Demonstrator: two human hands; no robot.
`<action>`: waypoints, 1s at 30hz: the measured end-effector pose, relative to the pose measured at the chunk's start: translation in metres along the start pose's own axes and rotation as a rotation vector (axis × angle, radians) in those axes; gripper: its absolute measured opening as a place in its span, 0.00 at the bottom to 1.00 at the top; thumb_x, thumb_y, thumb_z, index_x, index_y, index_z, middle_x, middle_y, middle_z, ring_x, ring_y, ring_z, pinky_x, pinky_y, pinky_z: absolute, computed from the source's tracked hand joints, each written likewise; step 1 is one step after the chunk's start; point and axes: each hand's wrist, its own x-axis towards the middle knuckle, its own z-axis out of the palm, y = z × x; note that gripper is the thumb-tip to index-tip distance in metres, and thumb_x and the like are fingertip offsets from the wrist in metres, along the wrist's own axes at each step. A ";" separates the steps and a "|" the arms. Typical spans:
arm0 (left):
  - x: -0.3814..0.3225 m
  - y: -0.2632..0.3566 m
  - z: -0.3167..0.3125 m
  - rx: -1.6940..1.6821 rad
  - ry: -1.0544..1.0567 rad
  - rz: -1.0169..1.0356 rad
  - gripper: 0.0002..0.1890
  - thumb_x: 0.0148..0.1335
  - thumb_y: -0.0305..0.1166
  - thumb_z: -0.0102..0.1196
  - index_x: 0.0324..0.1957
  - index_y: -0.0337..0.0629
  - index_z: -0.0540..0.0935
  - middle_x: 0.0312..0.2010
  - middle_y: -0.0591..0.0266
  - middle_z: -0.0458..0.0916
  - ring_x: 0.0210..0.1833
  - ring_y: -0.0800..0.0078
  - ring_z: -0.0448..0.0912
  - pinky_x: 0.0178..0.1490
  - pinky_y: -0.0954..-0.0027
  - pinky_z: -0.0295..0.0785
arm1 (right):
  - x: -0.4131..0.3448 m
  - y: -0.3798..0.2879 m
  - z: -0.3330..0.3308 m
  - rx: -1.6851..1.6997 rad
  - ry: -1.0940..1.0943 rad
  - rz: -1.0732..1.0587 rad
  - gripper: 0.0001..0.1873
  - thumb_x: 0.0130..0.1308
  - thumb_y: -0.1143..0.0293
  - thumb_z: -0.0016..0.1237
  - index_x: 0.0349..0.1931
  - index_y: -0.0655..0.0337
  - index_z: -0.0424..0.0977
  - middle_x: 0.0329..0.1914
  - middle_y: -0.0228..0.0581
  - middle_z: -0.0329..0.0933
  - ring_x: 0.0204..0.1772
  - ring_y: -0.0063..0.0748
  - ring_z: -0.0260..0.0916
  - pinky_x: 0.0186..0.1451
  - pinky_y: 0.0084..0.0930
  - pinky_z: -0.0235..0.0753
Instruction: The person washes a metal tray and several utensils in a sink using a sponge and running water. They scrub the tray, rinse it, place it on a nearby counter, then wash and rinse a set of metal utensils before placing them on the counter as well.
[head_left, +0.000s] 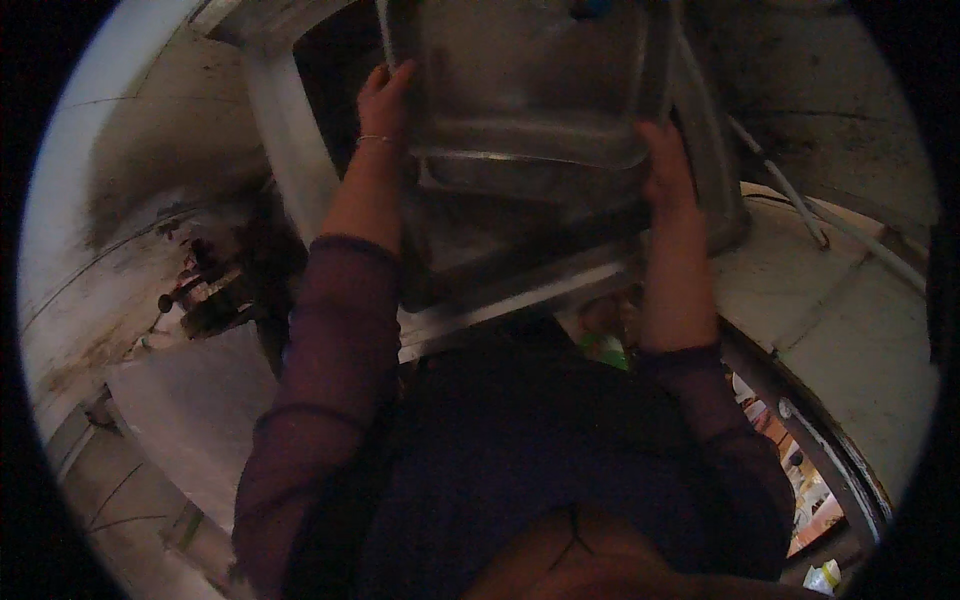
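A grey, semi-transparent rectangular tray or bin (525, 142) with a rounded rim stands before me at the top middle, dim and partly blurred. At its left side is my left hand (385, 101), fingers up against the edge beside a thin pale rod (385, 34). My right hand (666, 161) lies along its right side, with the thumb near the lower right corner. Both hands seem to grip it, one on each side. Around and below it runs a pale frame (480, 304) with a dark inner border.
Pale rods (780, 180) lean at the right. A dark mechanical part with a knob (214, 300) is at the left, above a pale flat sheet (202, 412). At the lower right, an opening shows colourful litter (802, 472).
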 end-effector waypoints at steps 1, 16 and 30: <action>0.006 -0.013 0.006 0.131 0.045 -0.014 0.24 0.53 0.40 0.62 0.50 0.38 0.76 0.42 0.59 0.79 0.45 0.69 0.76 0.49 0.68 0.70 | -0.007 0.001 0.001 0.014 0.061 -0.038 0.32 0.59 0.65 0.49 0.64 0.59 0.59 0.57 0.40 0.69 0.57 0.38 0.67 0.57 0.35 0.69; -0.070 -0.051 -0.016 0.735 -0.206 -0.330 0.22 0.54 0.39 0.56 0.49 0.37 0.77 0.42 0.49 0.81 0.44 0.56 0.79 0.48 0.64 0.72 | -0.093 0.006 -0.021 0.075 0.034 0.166 0.25 0.58 0.66 0.50 0.56 0.60 0.64 0.52 0.39 0.70 0.53 0.37 0.69 0.56 0.34 0.70; -0.119 0.113 -0.051 0.806 0.048 0.357 0.24 0.51 0.26 0.54 0.53 0.33 0.73 0.39 0.59 0.80 0.39 0.73 0.76 0.43 0.71 0.71 | 0.038 0.109 0.043 0.269 -0.126 0.350 0.28 0.54 0.59 0.57 0.53 0.61 0.68 0.49 0.43 0.74 0.49 0.43 0.73 0.49 0.45 0.76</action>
